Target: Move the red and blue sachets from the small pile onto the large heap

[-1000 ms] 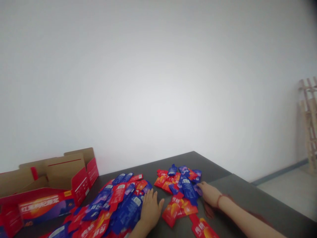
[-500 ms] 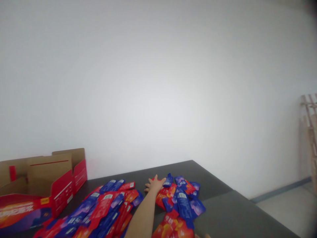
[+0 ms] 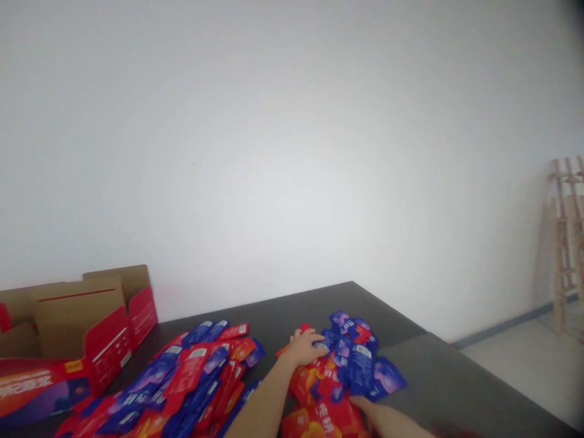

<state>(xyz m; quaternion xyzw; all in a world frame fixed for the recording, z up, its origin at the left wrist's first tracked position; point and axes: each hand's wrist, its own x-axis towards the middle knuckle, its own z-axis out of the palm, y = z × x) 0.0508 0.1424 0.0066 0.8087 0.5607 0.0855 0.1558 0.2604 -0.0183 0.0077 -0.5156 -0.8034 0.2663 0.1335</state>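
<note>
Red and blue packets (image 3: 362,365) lie in a loose heap on the dark table (image 3: 438,383). My left hand (image 3: 306,348) rests on the far left side of this heap, fingers spread over a red packet. At the near right of the heap, my right hand (image 3: 367,409) touches a red packet (image 3: 331,415); its fingertips are hidden by the packets. Left of my left forearm is a larger pile of red and blue packets (image 3: 187,377), spread toward the near edge of the view.
Open red cardboard boxes (image 3: 107,347) with brown insides stand at the left. Behind the table rises a white wall (image 3: 292,182). A wooden rack (image 3: 566,243) stands on the floor at the far right.
My left hand has moved right onto the heap, and its packets have shifted right. My right hand has come further into view at the heap's near side. The camera has turned slightly.
</note>
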